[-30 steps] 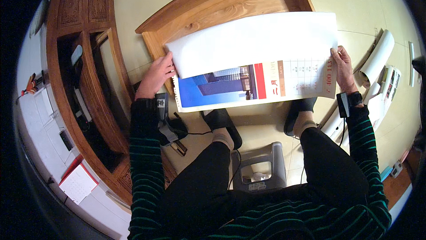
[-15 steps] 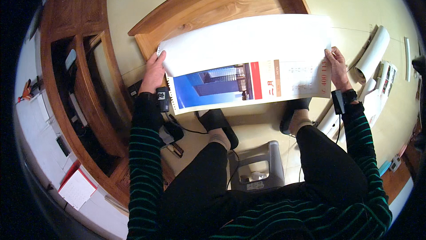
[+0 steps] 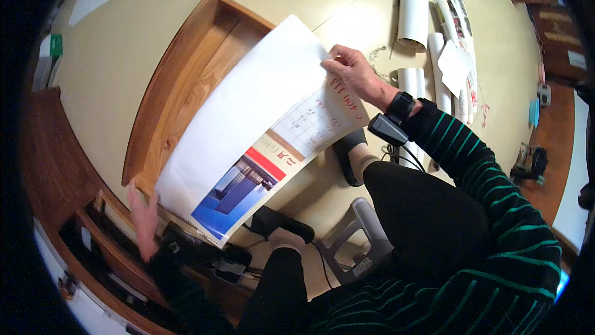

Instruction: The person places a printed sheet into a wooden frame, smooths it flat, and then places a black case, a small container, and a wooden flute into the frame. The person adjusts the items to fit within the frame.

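A large wall calendar [image 3: 310,115] is spread slantwise over my lap and the drawer. Its white sheet curls back over a page with a building picture [image 3: 238,189] and a date grid. At the far right end, my right hand [image 3: 353,71] pinches the calendar's edge between thumb and fingers. My left hand [image 3: 144,220] is at the other end, slightly blurred, its fingers apart beside the calendar's bound edge and the drawer's near corner. The wooden drawer [image 3: 167,96] lies on the floor, partly hidden under the calendar.
White paper rolls [image 3: 413,6] lie on the floor at the far right, beside a rolled printed sheet [image 3: 462,31]. A grey plastic stool [image 3: 359,236] stands between my legs. The open wooden cabinet [image 3: 105,236] is at the left, with dark cables [image 3: 232,264] near my foot.
The view has turned, so the drawer and calendar now look slanted. My left hand has let go of the calendar's end and spread its fingers; my right hand keeps its hold.
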The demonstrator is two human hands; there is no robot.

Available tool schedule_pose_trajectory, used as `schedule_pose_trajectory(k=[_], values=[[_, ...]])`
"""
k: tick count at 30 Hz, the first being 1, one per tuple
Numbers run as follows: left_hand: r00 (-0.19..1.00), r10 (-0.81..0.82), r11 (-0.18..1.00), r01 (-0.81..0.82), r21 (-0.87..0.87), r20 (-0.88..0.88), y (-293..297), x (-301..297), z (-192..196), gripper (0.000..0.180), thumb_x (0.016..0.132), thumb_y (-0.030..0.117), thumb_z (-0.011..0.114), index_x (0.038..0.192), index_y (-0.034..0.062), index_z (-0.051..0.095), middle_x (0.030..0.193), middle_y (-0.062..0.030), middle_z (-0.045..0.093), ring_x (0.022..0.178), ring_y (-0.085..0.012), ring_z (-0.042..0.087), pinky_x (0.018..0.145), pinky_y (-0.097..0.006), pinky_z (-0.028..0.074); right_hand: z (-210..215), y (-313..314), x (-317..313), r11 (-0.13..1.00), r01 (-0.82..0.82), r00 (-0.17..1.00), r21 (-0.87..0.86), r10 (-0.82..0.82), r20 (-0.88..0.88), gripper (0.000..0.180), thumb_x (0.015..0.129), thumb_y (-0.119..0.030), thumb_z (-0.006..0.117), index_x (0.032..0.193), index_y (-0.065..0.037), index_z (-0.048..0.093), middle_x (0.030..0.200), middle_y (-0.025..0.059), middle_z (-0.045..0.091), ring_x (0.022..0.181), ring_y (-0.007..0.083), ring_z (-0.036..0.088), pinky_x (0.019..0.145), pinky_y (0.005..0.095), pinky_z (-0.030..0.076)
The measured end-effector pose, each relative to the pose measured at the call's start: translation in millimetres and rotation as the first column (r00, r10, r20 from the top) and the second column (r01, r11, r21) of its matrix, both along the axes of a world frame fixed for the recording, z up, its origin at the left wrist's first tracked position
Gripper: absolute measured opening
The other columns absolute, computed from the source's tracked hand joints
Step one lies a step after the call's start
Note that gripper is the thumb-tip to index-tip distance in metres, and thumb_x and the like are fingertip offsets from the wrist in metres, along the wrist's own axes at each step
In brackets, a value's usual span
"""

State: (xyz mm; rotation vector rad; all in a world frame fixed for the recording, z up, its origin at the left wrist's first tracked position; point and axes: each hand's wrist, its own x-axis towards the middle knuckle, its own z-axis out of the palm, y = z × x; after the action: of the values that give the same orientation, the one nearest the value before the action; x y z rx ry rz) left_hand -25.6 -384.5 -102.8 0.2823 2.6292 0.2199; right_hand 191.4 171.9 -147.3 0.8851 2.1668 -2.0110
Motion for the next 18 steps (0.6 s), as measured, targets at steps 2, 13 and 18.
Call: schedule_pose_trajectory(k=[2,13,18], values=[[0.968,-0.248,0.967,0.243,0.082,0.051,73.6,-4.0,90.3,0.071,0.09,0.013,0.067,0.152,-0.0013,0.035,0.153,-0.0235,0.042,0.142,-0.0379,0.039,0.119,-0.046,0.031,15.8,-2.4,-1.6,1.0,0.005,1.0,-0.02,-0.005,-0.018,0.016,0.098,-0.016,0.065,0.087,-0.006,0.059,0.077,-0.0002,0.06,0.07,0.0073,0.054,0.063,0.0259,0.048],[0.892,-0.444,0.787,0.345,0.512,0.082,392.0,19.7,127.2,0.068,0.066,0.015,0.09,0.123,-0.0008,0.056,0.1,-0.014,0.07,0.087,-0.0227,0.069,0.075,-0.033,0.056,95.7,-33.3,-15.8,0.994,-0.088,0.95,0.063,0.103,-0.296,0.022,0.095,-0.013,0.066,0.084,0.001,0.054,0.063,0.0096,0.052,0.06,0.0137,0.048,0.057,0.0309,0.043],[0.867,-0.339,0.726,-0.006,0.688,0.366,385.6,10.0,133.6,0.017,0.082,0.01,0.08,0.091,0.0011,0.068,0.078,-0.0047,0.068,0.07,-0.0098,0.066,0.064,-0.024,0.052,104.2,-24.4,-12.7,0.992,-0.088,0.94,0.096,0.114,-0.322,0.022,0.095,-0.012,0.066,0.083,0.001,0.055,0.062,0.01,0.056,0.057,0.0145,0.052,0.055,0.0318,0.046]])
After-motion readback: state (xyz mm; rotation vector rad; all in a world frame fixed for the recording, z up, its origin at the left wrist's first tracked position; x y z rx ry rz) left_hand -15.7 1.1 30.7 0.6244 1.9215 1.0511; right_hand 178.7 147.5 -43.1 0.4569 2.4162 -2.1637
